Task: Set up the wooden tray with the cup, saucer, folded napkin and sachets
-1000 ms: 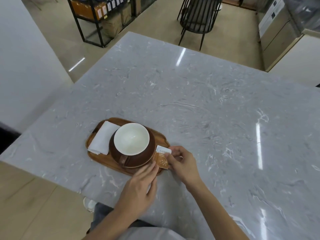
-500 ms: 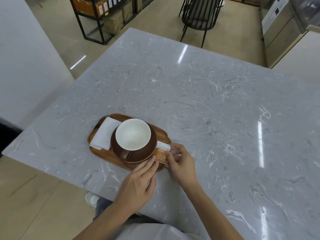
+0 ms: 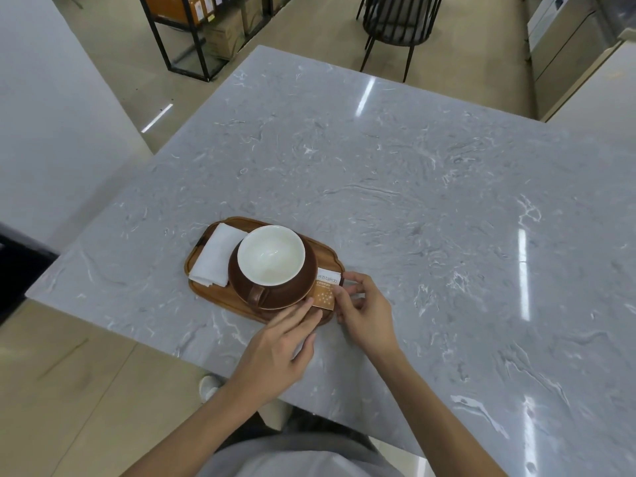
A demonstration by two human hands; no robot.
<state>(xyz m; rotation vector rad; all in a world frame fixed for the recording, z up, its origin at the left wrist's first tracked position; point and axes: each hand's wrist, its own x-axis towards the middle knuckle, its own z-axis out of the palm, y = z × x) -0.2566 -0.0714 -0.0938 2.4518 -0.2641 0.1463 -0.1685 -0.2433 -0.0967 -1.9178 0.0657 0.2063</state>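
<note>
Two bare hands work at the near right end of the oval wooden tray point(image 3: 196, 266), which sits on the grey marble-patterned table point(image 3: 413, 201) close to its near edge. From my remote seat I see the left hand point(image 3: 278, 349) reaching in with its fingers straight and close together, their tips touching the near edge of the orange-and-white paper sachet point(image 3: 325, 287). My view shows the right hand point(image 3: 364, 315) on the sachet's far side, its fingers curled with the thumb and forefinger tips against the sachet's right edge; I cannot tell whether they pinch it or only steady it. I also cannot tell whether one sachet or several lie stacked there. The sachet lies flat on the tray, just beside the round brown saucer point(image 3: 292, 294) and partly tucked against its rim. On that saucer stands the brown cup with a white inside point(image 3: 272, 256), upright, its handle turned toward me. At the tray's left end lies the white folded napkin point(image 3: 215, 259), touching the saucer's left rim. Beyond the table I see a black metal chair point(image 3: 395, 22) and a black shelf rack with cardboard boxes point(image 3: 206, 29) on the beige floor.
</note>
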